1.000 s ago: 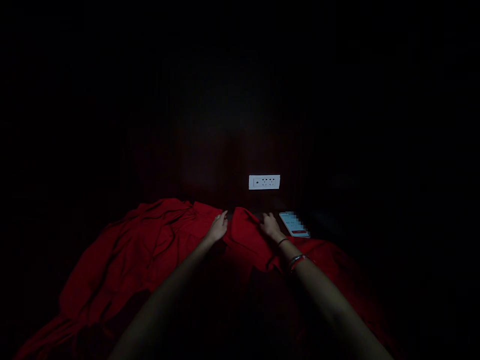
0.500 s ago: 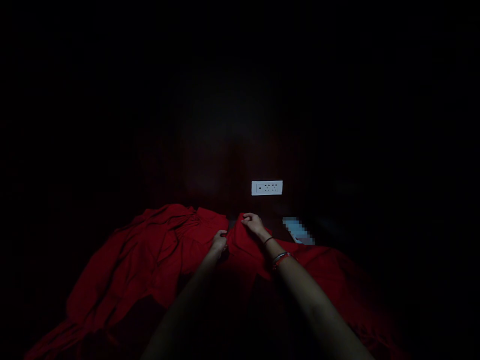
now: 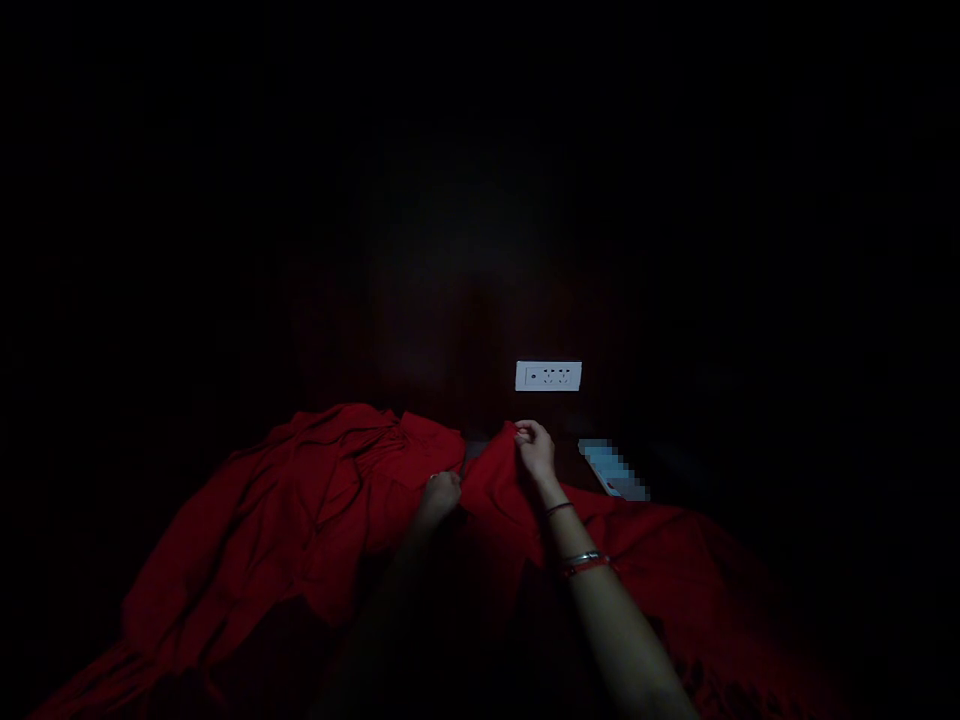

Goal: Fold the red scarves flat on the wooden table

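A large red cloth (image 3: 300, 500), gathered and creased on the left, spreads across a dark surface to the right, where a fringe shows faintly. My right hand (image 3: 536, 448) pinches a raised edge of it between thumb and fingers, near the middle. Lower and to the left, my left hand (image 3: 441, 494) is closed against the cloth, its fingers curled into the red fabric. The exact grip of the left fingers is partly hidden in shadow. Bracelets circle my right wrist and forearm.
On the dark wall ahead sits a white socket panel (image 3: 548, 376). A pale, pixelated flat object (image 3: 611, 468) lies beyond the cloth, right of my right hand. Everything farther out is too dark to make out.
My right hand has moved slightly right, drawing the pinched cloth edge with it. My left hand has turned and stays closed at the cloth. The view has shifted a little.
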`<state>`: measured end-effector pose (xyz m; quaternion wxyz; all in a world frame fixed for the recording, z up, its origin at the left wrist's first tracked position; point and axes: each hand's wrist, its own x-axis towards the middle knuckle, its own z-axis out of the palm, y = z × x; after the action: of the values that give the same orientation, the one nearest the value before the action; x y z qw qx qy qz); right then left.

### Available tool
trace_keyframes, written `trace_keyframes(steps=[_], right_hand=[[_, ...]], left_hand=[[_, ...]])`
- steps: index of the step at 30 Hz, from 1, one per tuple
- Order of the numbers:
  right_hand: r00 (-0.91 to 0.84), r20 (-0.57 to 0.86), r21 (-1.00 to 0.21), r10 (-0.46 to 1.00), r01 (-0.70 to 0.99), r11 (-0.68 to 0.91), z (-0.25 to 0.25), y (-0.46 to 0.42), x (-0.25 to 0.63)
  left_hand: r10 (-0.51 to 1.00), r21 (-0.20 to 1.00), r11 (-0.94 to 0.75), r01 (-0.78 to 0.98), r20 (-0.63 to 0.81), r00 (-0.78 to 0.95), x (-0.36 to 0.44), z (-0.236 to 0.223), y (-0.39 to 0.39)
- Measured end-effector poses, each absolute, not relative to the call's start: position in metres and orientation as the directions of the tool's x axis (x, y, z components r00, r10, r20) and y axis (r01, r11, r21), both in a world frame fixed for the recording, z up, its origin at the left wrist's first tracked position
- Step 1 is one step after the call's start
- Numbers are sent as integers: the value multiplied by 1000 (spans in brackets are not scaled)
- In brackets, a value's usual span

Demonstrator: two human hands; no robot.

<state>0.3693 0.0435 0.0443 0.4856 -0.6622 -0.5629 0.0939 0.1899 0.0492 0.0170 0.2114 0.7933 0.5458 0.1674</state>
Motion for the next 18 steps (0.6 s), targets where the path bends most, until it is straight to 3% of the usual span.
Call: trace_keyframes(steps=[4, 8, 11, 14, 18], right_hand=[[204, 453, -725, 868, 651, 226, 39, 45, 367], [192, 417, -640, 889, 756, 137, 52, 34, 372], [140, 323, -546, 936, 835, 64, 75, 17, 379], [-2, 227, -456, 974, 883, 108, 94, -6, 381], [-206, -35, -356, 978, 917, 181, 84, -41, 370]], left_hand=[[947, 454, -320, 831, 121, 299, 192, 24, 44], [968, 375, -249, 893, 132, 214, 192, 29, 34], [971, 344, -232, 910, 137, 196, 195, 40, 27], [952, 310, -306, 900, 126, 280, 199, 54, 22], [925, 287, -380, 879, 103, 366, 192, 50, 1]])
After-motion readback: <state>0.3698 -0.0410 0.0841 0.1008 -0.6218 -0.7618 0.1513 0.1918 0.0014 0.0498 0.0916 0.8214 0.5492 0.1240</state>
